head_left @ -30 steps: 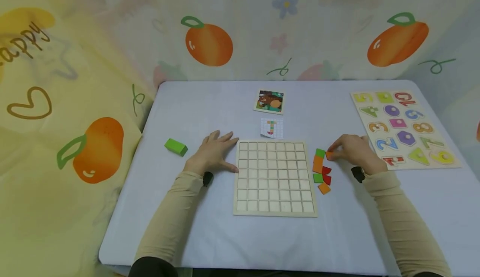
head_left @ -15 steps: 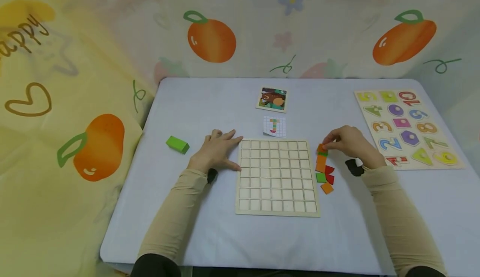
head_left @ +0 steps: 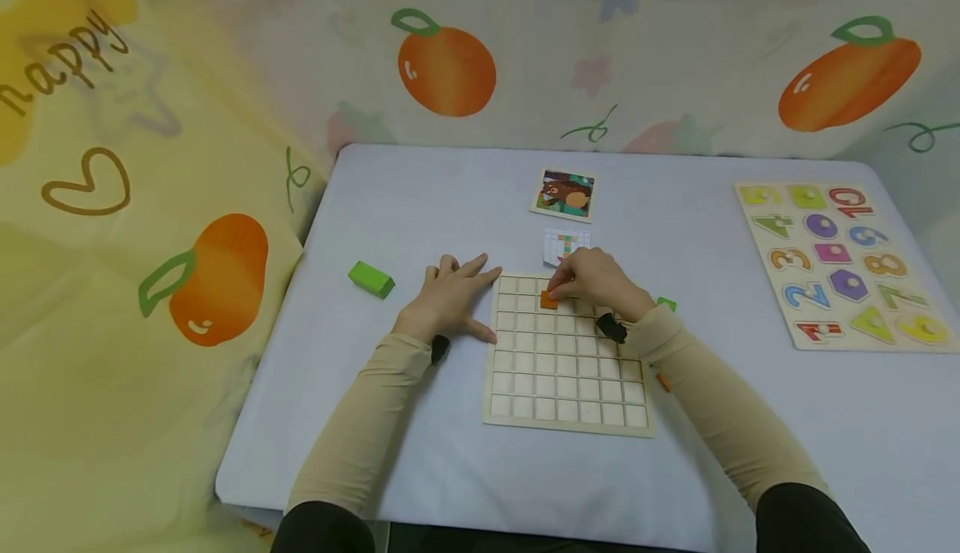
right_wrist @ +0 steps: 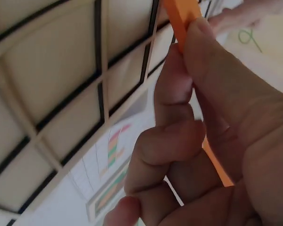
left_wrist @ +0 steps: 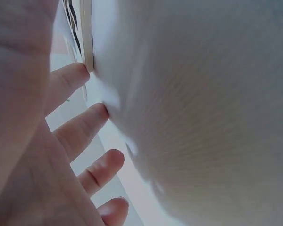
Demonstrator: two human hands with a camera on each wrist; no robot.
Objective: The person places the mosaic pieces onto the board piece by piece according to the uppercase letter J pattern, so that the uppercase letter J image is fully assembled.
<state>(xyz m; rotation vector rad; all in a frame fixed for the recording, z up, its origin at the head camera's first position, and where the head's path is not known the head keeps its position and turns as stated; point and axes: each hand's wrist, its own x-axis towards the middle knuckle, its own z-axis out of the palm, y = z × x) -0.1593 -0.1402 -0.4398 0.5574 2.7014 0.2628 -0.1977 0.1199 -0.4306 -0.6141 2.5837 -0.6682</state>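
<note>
An orange square tile [head_left: 549, 300] is pinched between thumb and fingers of my right hand [head_left: 597, 281], over the upper rows of the wooden grid board [head_left: 568, 388]. In the right wrist view the same tile [right_wrist: 181, 19] sticks out past the thumb tip, close to the grid. A second orange strip shows between the fingers; I cannot tell what it is. My left hand [head_left: 448, 296] lies spread at the board's left edge, index finger and thumb against it. Seen from the left wrist, a fingertip touches the board's side [left_wrist: 88, 37].
Right of the board, a green tile [head_left: 667, 305] and an orange tile [head_left: 664, 382] peek out around the right forearm. Beyond the board lie a pattern card [head_left: 558, 241] and a bear picture [head_left: 566, 194]. A green block [head_left: 371, 279] sits left, a number puzzle [head_left: 851, 266] right.
My right hand has picked up the orange tile beside the board and carried it left over the upper rows. The left hand stays at the board's edge. The head view has shifted slightly.
</note>
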